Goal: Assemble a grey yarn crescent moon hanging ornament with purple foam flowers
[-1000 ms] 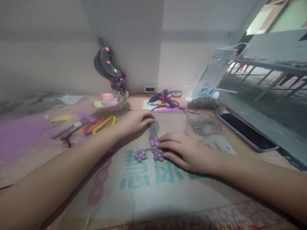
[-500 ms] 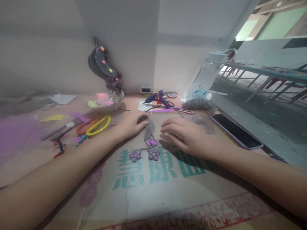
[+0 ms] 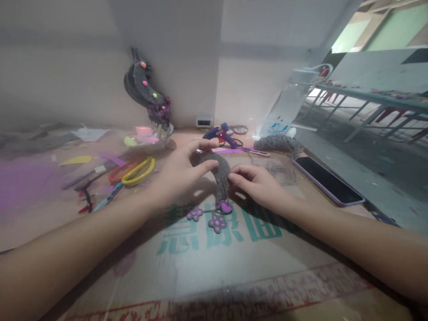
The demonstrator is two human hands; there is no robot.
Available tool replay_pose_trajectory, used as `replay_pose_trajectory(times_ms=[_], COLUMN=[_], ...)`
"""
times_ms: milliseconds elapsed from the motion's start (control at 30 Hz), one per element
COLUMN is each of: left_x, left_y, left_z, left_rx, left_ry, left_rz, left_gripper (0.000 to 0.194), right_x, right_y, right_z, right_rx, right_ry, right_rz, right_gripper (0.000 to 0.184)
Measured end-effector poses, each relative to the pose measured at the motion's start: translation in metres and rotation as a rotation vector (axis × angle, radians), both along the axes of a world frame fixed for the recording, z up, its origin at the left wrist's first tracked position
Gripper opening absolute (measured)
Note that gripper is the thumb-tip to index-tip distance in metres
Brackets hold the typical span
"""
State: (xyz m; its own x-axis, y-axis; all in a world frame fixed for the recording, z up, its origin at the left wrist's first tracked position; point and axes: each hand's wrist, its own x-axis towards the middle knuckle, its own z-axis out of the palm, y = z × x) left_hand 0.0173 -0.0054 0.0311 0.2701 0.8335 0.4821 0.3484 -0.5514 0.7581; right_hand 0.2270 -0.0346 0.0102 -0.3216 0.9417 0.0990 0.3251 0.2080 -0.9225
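My left hand [image 3: 185, 171] pinches the curved top of a grey yarn-wrapped piece [image 3: 221, 171] and holds it raised above the cardboard sheet [image 3: 234, 263]. My right hand [image 3: 256, 182] grips the same grey piece from the right, near its lower end. Purple flower charms [image 3: 216, 221] and a purple heart [image 3: 225, 207] dangle from it on thin strands, touching the cardboard.
Yellow and orange scissors [image 3: 135, 171] lie to the left among foam scraps. A blue glue gun [image 3: 220, 135] and a grey yarn bundle [image 3: 279, 143] sit behind. A phone [image 3: 327, 180] lies at the right. A dark decorated crescent [image 3: 143, 91] stands in a bowl [image 3: 147, 140].
Both hands have taken hold of the grey piece and lifted it off the cardboard; earlier it lay flat under my fingers. The charms now hang from it.
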Motion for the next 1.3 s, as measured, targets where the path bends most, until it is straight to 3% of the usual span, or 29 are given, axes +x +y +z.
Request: replay_pose_trajectory(times_ms=[100,267,367,433,567,733,833,1033,1300], left_x=[0.009,0.016,0.017,0.017,0.017,0.012,0.006,-0.005,-0.013], left_y=[-0.011,-0.014,-0.009,-0.009,-0.021,-0.028,-0.025,-0.023,-0.035], left_z=[-0.004,-0.020,-0.029,-0.029,-0.018,0.001,0.015,0.037,0.056], left_rx=[-0.070,-0.282,-0.364,-0.366,-0.195,0.040,0.108,0.125,0.208], left_ry=[-0.229,-0.348,-0.461,-0.407,-0.139,0.025,0.041,-0.032,0.030], left_rz=[-0.047,-0.132,-0.181,-0.195,-0.112,-0.053,-0.006,0.059,0.032], left_gripper=[0.053,0.033,0.031,0.033,0.028,0.024,0.022,0.024,0.023], right_x=[0.000,0.001,0.001,0.000,-0.003,-0.004,-0.003,-0.012,-0.026], right_y=[-0.002,-0.004,-0.006,-0.007,-0.010,-0.015,-0.014,-0.003,-0.001], right_z=[0.001,0.003,0.006,0.009,0.018,0.035,0.049,0.072,0.079], right_rx=[0.112,0.303,0.361,0.390,0.418,0.396,0.395,0.556,0.592], right_ry=[0.033,0.038,0.046,0.048,0.031,0.013,-0.025,-0.009,0.074], right_rz=[-0.074,-0.198,-0.237,-0.243,-0.222,-0.142,-0.103,-0.087,-0.079], right_gripper=[0.022,0.022,0.021,0.022,0.019,0.016,0.014,0.017,0.016])
